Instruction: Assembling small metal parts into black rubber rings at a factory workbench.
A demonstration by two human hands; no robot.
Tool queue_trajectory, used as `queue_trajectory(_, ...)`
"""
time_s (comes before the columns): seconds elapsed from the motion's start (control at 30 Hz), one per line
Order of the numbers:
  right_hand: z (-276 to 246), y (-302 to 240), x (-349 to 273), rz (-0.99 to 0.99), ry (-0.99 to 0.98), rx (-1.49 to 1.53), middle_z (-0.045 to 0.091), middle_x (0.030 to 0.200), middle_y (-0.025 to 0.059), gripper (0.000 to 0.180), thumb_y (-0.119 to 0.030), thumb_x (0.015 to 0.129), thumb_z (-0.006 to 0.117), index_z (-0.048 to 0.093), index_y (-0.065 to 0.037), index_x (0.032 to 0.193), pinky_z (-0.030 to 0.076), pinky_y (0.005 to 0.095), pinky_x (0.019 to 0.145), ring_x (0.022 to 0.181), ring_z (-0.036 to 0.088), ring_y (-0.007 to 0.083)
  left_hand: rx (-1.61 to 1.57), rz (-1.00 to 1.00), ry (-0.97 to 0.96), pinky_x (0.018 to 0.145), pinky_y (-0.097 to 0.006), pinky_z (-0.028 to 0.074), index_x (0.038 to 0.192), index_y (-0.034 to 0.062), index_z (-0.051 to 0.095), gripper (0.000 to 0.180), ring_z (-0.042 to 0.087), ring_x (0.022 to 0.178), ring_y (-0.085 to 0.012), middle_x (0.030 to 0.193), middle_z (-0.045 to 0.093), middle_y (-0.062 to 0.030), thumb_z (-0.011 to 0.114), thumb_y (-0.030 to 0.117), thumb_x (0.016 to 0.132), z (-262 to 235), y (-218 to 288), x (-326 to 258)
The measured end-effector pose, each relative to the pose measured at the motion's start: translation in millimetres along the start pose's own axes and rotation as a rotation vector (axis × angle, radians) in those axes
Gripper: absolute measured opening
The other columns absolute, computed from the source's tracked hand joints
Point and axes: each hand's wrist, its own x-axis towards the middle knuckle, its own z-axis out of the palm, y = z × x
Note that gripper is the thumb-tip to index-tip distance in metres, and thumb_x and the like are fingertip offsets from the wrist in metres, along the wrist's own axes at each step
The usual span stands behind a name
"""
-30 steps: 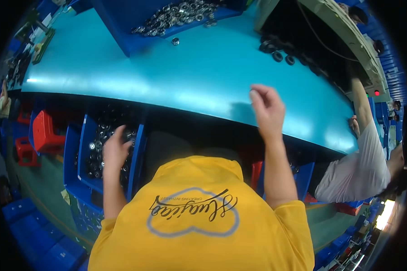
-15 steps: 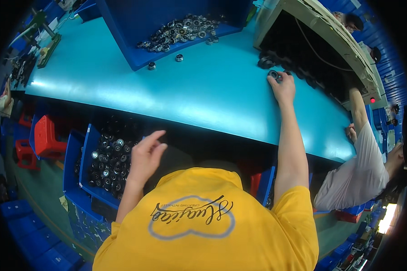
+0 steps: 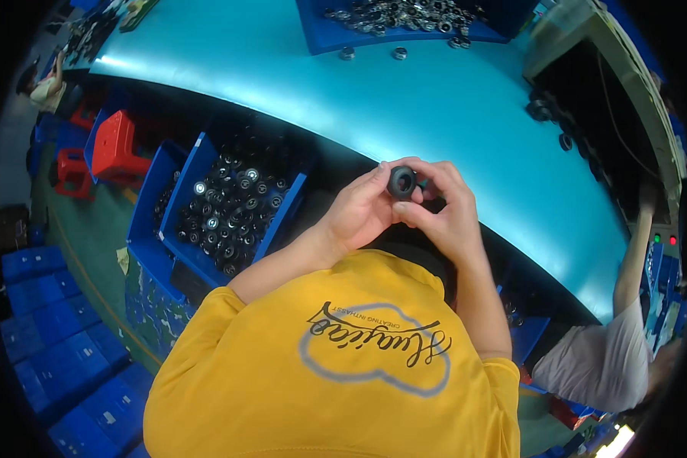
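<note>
In front of my chest, just off the table's near edge, a thick black ring-shaped part (image 3: 401,182) is held up with its hole showing. My left hand (image 3: 356,211) closes on it from the left, fingertips along its upper side. From the other side my right hand (image 3: 450,214) grips the same ring between thumb and fingers. Something dark shows inside the curl of the right hand, too shaded to name. Several similar black rings (image 3: 540,109) lie on the turquoise table (image 3: 435,107) at the right, by the opening of a beige machine (image 3: 662,126).
A blue bin (image 3: 314,34) of shiny metal parts stands at the far side, a few loose parts (image 3: 399,53) before it. Left of me, below table height, is a blue crate (image 3: 281,217) of dark round parts. Red stools (image 3: 116,145) stand beyond; a co-worker's arm (image 3: 633,256) reaches into the machine.
My right hand has come back from beside the machine with a black ring. My left hand has risen to meet it and now grips the ring too. The view has shifted.
</note>
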Motion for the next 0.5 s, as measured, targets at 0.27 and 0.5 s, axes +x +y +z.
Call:
queue_trajectory(0.27, -19, 74, 158, -0.118, 0.173, -0.460, 0.060, 0.134, 0.0121, 0.043, -0.032, 0.092, 0.072, 0.067, -0.015, 0.132, 0.053, 0.0399, 0.090, 0.112, 0.060, 0.0286, -0.074, 0.003, -0.030, 0.076, -0.034, 0.053, 0.139, 0.0036, 0.050, 0.055, 0.061, 0.085, -0.0183, 0.103, 0.065, -0.0146, 0.026, 0.045, 0.112, -1, 22, -22)
queue_trajectory(0.5, 28, 95, 209, -0.125, 0.172, -0.905, 0.056, 0.140, 0.0085, 0.050, -0.045, 0.090, 0.071, 0.062, -0.030, 0.138, 0.049, 0.0493, 0.099, 0.125, 0.052, 0.0348, -0.045, 0.017, 0.029, 0.074, -0.033, 0.052, 0.139, 0.0046, 0.051, 0.057, 0.060, 0.082, -0.0173, 0.103, 0.066, -0.0145, 0.026, 0.048, 0.112, 2, 28, -36)
